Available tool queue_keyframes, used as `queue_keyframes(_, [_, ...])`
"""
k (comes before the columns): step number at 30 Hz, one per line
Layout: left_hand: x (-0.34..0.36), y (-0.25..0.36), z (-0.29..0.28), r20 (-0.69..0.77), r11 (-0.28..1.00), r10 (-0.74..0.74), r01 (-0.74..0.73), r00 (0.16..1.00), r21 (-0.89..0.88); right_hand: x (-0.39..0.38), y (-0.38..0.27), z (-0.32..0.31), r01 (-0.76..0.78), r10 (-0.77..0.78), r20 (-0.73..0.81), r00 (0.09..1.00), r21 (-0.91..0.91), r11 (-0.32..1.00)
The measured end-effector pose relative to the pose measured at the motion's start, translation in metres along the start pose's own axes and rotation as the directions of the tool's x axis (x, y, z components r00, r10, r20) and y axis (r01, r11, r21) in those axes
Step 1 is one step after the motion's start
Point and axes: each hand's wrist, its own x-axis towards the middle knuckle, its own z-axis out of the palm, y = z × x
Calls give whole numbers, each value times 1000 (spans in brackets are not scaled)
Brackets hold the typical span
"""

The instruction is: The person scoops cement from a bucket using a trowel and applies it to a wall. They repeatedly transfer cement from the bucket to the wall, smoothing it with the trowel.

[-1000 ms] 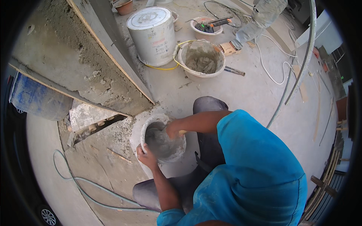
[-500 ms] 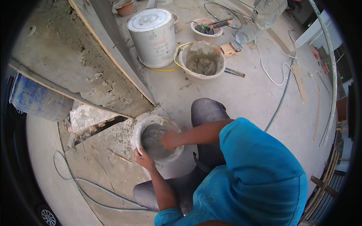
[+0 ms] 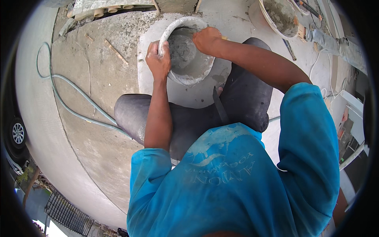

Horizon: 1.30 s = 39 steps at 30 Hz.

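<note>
A pale bucket with a mortar-crusted rim [image 3: 172, 28] stands on the floor between my bent legs, its mouth tilted toward me. Wet grey mortar [image 3: 182, 49] lies inside it. My left hand [image 3: 158, 59] grips the rim at the left, thumb on the inner side and fingers outside. At the far right side of the mouth, my right hand [image 3: 207, 40] is closed in a fist. Whatever it may hold is hidden beneath the fingers; a small yellowish bit shows just beyond the knuckles.
A second bucket [image 3: 263, 14] of mortar stands at the far right, a dark-handled tool [image 3: 289, 50] beside it. A green hose [image 3: 79, 113] loops over the concrete at left, near a thin wooden stick [image 3: 116, 52]. A car wheel [image 3: 18, 133] shows at the left edge.
The view has swung down toward my body. My right hand has moved from over the mortar to the bucket's far right side. My left hand still grips the rim.
</note>
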Motion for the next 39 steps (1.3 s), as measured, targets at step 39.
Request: queue_keyframes(39, [8,-6,-2,-55,999,27,-28,998,-20,-3,22,-10,194,-194,207,959,22,981])
